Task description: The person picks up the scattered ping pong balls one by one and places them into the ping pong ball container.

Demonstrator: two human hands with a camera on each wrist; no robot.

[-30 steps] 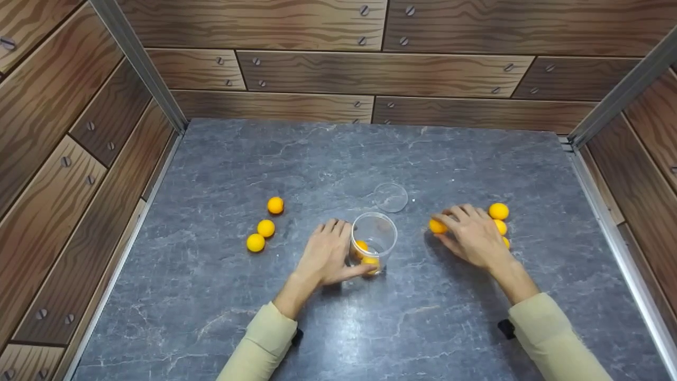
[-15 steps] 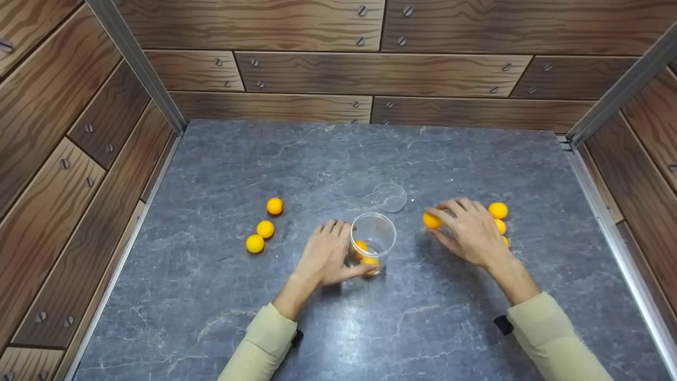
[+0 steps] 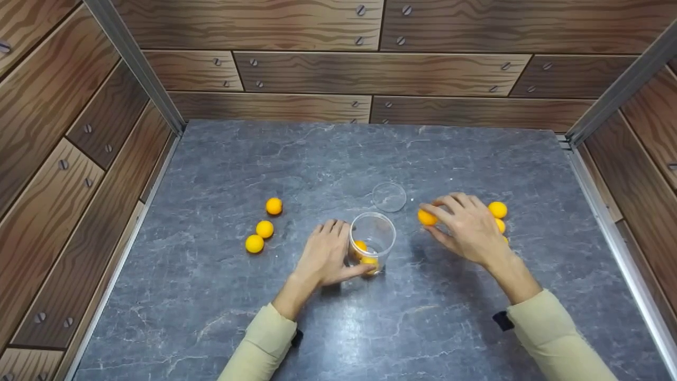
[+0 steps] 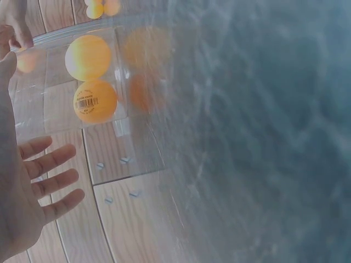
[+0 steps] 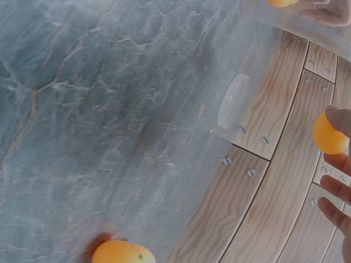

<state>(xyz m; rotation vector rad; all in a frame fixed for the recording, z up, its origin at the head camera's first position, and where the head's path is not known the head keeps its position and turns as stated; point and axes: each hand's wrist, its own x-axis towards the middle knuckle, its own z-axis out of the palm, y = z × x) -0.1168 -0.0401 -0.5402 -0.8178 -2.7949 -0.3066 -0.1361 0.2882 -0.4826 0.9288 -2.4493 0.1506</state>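
Note:
A clear plastic cup stands upright with two orange ping-pong balls inside, one of them showing a printed barcode. My left hand holds the cup from its left, thumb across the near side and fingers along the left. In my right hand an orange ping-pong ball is pinched between thumb and fingers, right of the cup and apart from it. In the right wrist view this pinched ball shows at the right edge, with the other fingers spread loosely below.
Behind the cup lies a round clear lid. Three ping-pong balls rest on the grey marbled table at left. More balls sit behind my right hand, partly hidden. Wood-patterned walls enclose the back and sides.
My right hand has lifted the pinched ball and carried it slightly left and away from the balls on the right. The left hand and the cup have stayed in place.

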